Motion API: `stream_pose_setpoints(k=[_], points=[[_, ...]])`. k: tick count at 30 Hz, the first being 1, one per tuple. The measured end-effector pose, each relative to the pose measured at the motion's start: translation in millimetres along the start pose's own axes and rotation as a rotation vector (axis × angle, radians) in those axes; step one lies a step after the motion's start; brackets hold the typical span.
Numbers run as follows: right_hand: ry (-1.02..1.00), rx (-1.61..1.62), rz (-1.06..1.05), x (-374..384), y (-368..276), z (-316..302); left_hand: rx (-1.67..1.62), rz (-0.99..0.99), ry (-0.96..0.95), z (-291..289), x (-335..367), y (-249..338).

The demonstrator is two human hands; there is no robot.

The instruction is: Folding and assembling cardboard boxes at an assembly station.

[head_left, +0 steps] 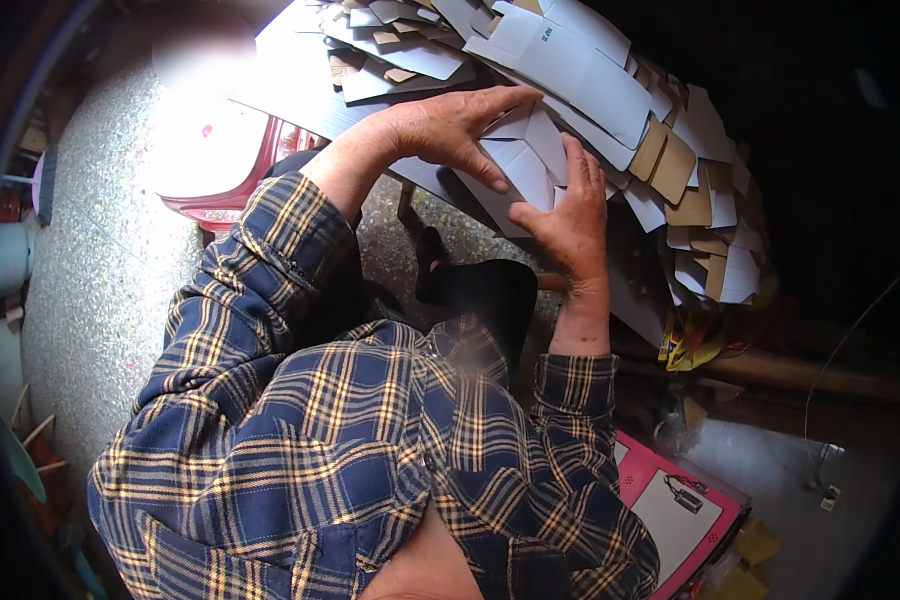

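Observation:
A small white cardboard box [522, 162], partly folded with panels standing up, is held between my two hands at the table's near edge. My left hand [446, 128] grips it from the left, its fingers stretched along the far side and its thumb on the near side. At the right, my right hand [573, 222] curls round the box, the thumb near its lower corner and the fingertips on its right wall. The underside of the box is hidden. Close beyond my fingers lies a heap of flat, unfolded white box blanks [580, 70] with brown insides.
The table [300, 60] runs under the heap. To the left a red plastic stool [215, 205] with a glaring seat stands on the speckled floor [100, 290]. A yellow packet [692, 345] hangs near the heap's right end. A pink-edged carton [685, 510] sits at lower right.

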State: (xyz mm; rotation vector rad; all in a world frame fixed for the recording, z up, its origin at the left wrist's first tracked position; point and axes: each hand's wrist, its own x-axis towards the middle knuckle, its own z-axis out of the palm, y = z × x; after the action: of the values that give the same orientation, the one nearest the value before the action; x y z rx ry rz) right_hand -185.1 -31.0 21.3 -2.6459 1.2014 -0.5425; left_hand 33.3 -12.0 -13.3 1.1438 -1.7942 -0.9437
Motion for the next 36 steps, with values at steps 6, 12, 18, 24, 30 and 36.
stream_pose_setpoints(k=[6, 12, 18, 24, 30, 36], points=[[-0.084, -0.137, 0.107, -4, -10, -7, 0.031, -0.036, -0.031, 4, 3, 2], [0.002, 0.329, 0.216, -15, 10, -18, 0.044, 0.013, 0.054, 6, 4, 0], [0.123, 1.353, 0.305, -42, 40, -10, -0.147, 0.089, 0.198, -12, 4, 1], [0.055, 2.067, 0.005, -53, 79, 31, -0.395, -0.026, 0.241, -11, 2, 19], [0.180, 2.120, 0.298, -51, 65, 57, -0.500, 0.044, 0.156, 5, 6, 8], [-0.193, 2.285, 0.396, -53, 62, 76, -0.300, 0.047, 0.155, -2, 6, 18]])
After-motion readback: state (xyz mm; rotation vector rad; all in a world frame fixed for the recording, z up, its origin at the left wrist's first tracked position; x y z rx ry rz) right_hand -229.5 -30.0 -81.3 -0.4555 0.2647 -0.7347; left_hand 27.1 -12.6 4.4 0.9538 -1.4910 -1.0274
